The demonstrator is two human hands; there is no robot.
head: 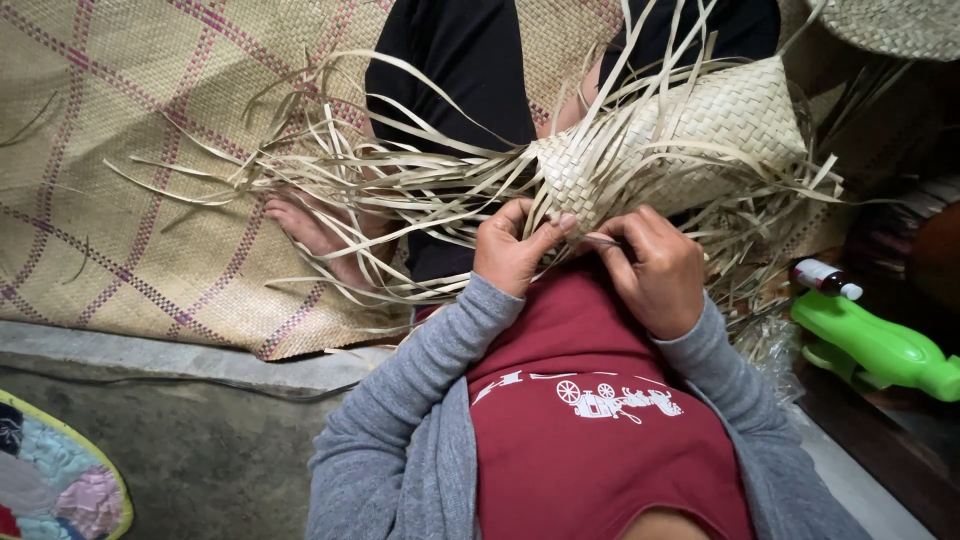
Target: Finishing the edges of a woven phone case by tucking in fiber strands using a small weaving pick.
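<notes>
Woven piece (690, 135) half-finished, resting on lap. Left hand (512, 250) pinching loose strips (400, 190) at edge; right hand (655, 270) fingers clenched on strip. Green spray bottle (870, 345) near right.

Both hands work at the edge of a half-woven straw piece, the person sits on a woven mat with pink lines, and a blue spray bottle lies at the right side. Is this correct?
One detail is wrong: the spray bottle is green, not blue, as the head view shows. The rest holds: the left hand and right hand work at the edge of the half-woven straw piece, and the person sits on a woven mat with pink lines.
</notes>
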